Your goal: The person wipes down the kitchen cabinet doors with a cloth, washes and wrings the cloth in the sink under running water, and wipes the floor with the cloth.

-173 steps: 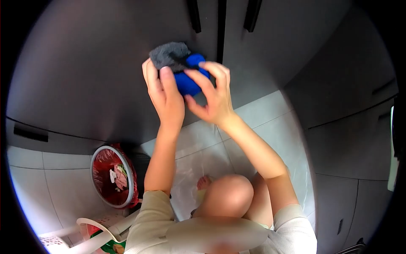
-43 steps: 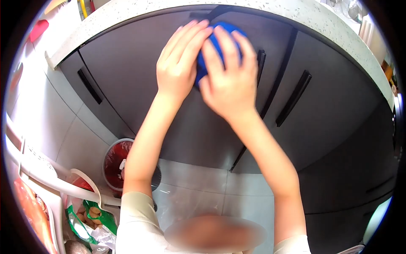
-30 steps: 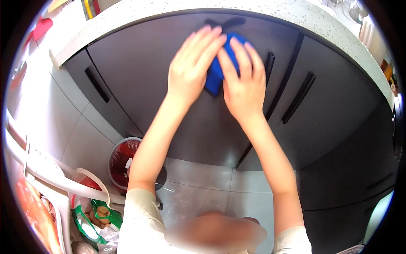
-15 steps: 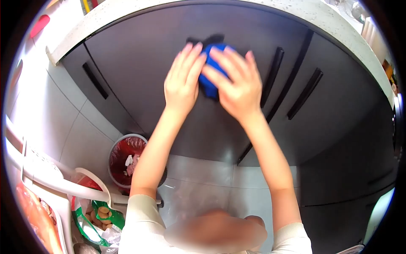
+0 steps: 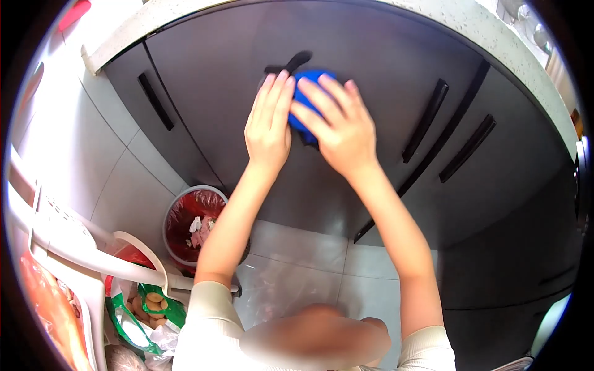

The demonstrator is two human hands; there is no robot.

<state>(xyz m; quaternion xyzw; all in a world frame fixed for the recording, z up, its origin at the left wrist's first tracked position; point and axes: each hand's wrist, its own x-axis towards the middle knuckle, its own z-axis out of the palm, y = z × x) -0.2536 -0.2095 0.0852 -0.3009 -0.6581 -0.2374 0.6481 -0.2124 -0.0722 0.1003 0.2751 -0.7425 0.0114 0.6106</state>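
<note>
My right hand [image 5: 342, 127] presses a blue cloth [image 5: 301, 120] against the front of a dark grey cabinet door [image 5: 216, 80]. Its fingers are spread over the cloth, and a darker edge shows below. Close beside it, my left hand [image 5: 268, 127] lies on the same door with fingers straight and together, its fingertips near the cloth's left side. Above the fingertips is a black elongated shape [image 5: 297, 62]; whether it is an object or a shadow I cannot tell.
Black bar handles [image 5: 426, 120] stick out on the right doors. A pale speckled countertop [image 5: 433, 18] overhangs above. Down left are a waste bin [image 5: 170, 232] with a red liner, a white-framed rack [image 5: 74, 256] and a green-white bag [image 5: 133, 328] holding round tan items.
Both hands have shifted left across the door relative to its handles, with the blue cloth under my right hand. The black shape above the fingers looks different, and the view has turned slightly.
</note>
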